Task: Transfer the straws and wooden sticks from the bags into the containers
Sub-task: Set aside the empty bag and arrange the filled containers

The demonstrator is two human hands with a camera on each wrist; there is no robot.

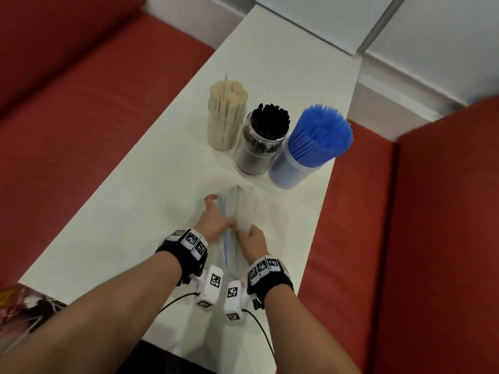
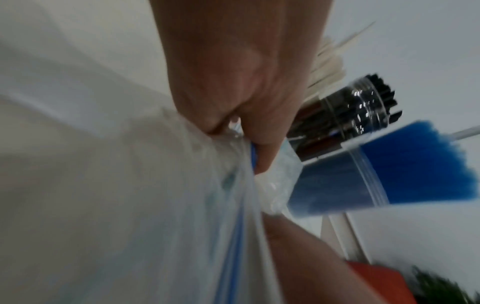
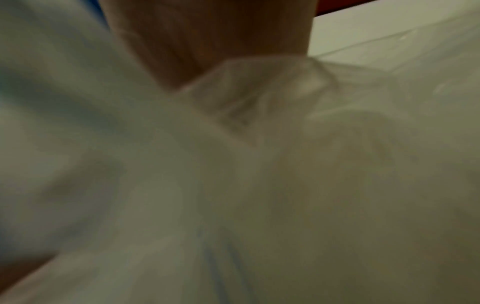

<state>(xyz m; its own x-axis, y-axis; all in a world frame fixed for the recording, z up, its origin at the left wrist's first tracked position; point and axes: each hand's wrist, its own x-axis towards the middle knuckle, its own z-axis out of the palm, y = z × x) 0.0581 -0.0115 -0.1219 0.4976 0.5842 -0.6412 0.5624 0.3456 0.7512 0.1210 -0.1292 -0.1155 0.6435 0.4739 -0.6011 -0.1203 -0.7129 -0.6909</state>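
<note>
Clear plastic zip bags (image 1: 237, 211) with blue and green seal strips lie bunched on the white table (image 1: 140, 190) near me. My left hand (image 1: 216, 220) grips the bags' blue-striped edge, its fingers curled into the plastic (image 2: 249, 148). Just to the right, my right hand (image 1: 249, 236) clutches crumpled bag plastic (image 3: 259, 98). Further back stand three clear containers: wooden sticks (image 1: 228, 114), black straws (image 1: 263, 139) and blue straws (image 1: 314, 144). They also show in the left wrist view, the blue straws (image 2: 405, 164) nearest.
Red bench seats (image 1: 81, 103) flank the narrow table on both sides, with a red backrest (image 1: 445, 238) at the right. A white wall (image 1: 405, 36) rises beyond the table's far end. Colourful packaging (image 1: 16, 309) lies at the near left corner.
</note>
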